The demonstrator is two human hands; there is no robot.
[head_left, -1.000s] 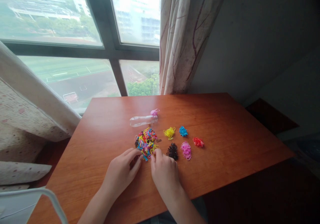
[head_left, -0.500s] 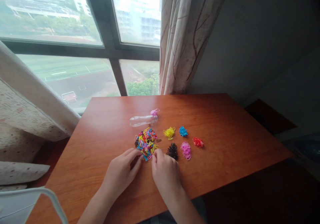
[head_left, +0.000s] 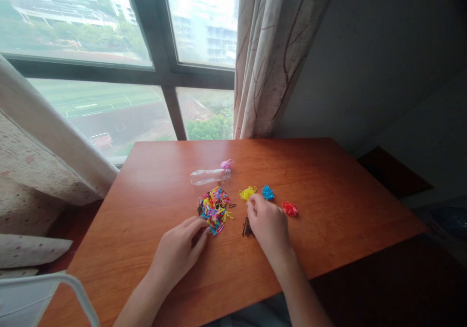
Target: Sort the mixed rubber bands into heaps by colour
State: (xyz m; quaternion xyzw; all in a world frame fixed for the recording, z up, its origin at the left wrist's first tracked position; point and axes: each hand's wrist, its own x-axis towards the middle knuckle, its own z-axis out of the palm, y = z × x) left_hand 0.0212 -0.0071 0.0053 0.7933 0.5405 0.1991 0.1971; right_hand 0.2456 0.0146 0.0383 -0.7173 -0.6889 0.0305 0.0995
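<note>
A mixed heap of coloured rubber bands (head_left: 214,208) lies mid-table on the wooden table (head_left: 328,181). My left hand (head_left: 178,251) rests flat just below the heap, fingers stretched toward it, holding nothing. My right hand (head_left: 268,222) hovers with curled fingers just under the yellow pile (head_left: 247,192), covering the pink pile and most of the dark pile (head_left: 246,229). What its fingertips pinch is too small to see. A blue pile (head_left: 267,192) and a red pile (head_left: 289,208) lie beside it.
A clear plastic bottle (head_left: 207,176) with a pink cap (head_left: 226,164) lies on its side behind the heap. The window and a curtain (head_left: 270,54) stand behind the table. A white chair frame (head_left: 54,288) is at the lower left.
My right hand has moved right and forward from the mixed heap to the sorted piles, near the yellow one. The left hand has stayed put.
</note>
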